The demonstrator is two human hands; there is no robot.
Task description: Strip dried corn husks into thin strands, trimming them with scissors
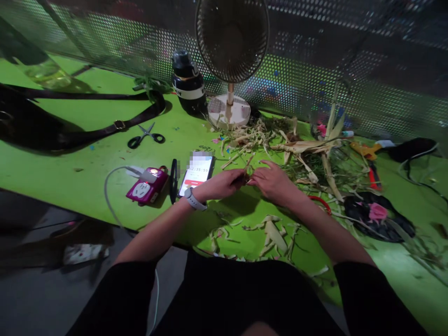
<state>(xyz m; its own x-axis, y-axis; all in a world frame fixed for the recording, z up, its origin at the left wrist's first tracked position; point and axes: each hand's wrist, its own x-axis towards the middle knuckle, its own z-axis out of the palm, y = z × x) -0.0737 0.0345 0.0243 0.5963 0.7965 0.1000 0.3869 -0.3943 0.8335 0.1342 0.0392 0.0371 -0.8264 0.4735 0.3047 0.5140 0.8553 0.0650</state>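
My left hand [224, 183], with a grey watch band on its wrist, is closed in a pinch. Held in it is a small, thin strip of dry husk [249, 164], its upper end poking out above the fingers. Meeting it from the right, my right hand [269, 183] pinches the lower part of the same strip between thumb and forefinger, other fingers partly raised. The join between the fingertips is too small and dark to make out. A pale folded husk piece [275, 235] and thin scraps lie on the green table [189, 224] just below my hands.
Beyond my hands lie a pile of husk shreds [252, 136] and longer dry husks [308, 149]. A fan [229, 112], black bottle [189, 88], scissors [146, 135], phone [198, 172], purple power socket [147, 186], dark bag [31, 123] and black dish [360, 224] with a pink flower surround them.
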